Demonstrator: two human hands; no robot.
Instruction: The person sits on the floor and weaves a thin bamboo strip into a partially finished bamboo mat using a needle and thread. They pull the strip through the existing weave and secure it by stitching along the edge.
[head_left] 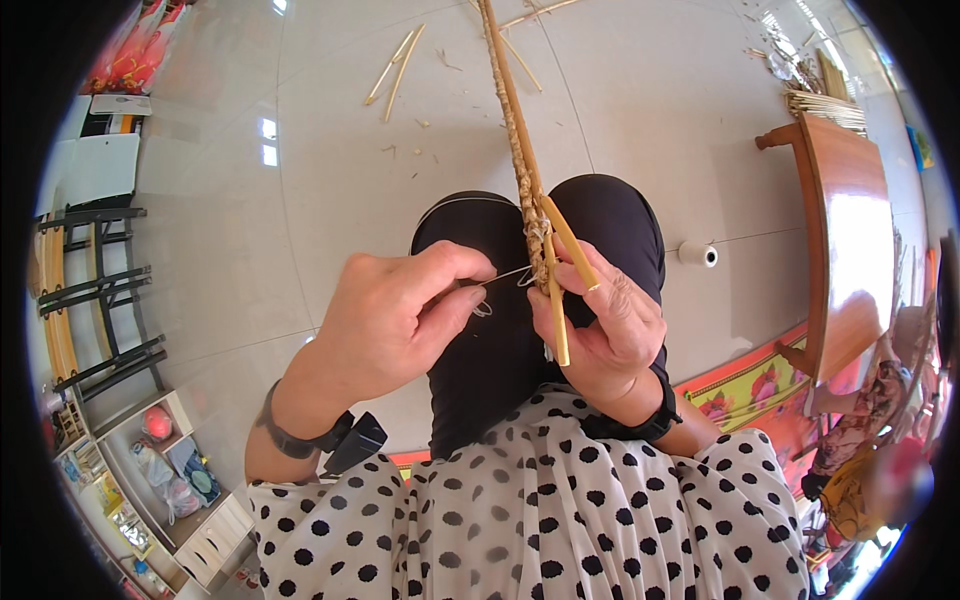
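A long strip of braided straw (522, 150) runs from the far edge down between my knees, beside a smooth brown stick or stalk (515, 110). Two yellow straw stalks (558, 320) stick out of its near end. My right hand (610, 320) grips this end, with its fingers around the braid and stalks. To the left of it, my left hand (405, 305) pinches a thin pale thread (508, 275) between thumb and forefinger. That thread stretches taut to the braid, and a small loop of it hangs below my fingertips. Loose white thread also shows around the braid near my right fingers.
Cut straw stalks (395, 75) and scraps lie on the tiled floor ahead. A white spool of thread (698, 254) rests right of my knees. Farther right stands a wooden bench (850, 240) near a straw bundle (828, 108). Shelves (150, 470) and black-framed furniture (100, 290) line the left.
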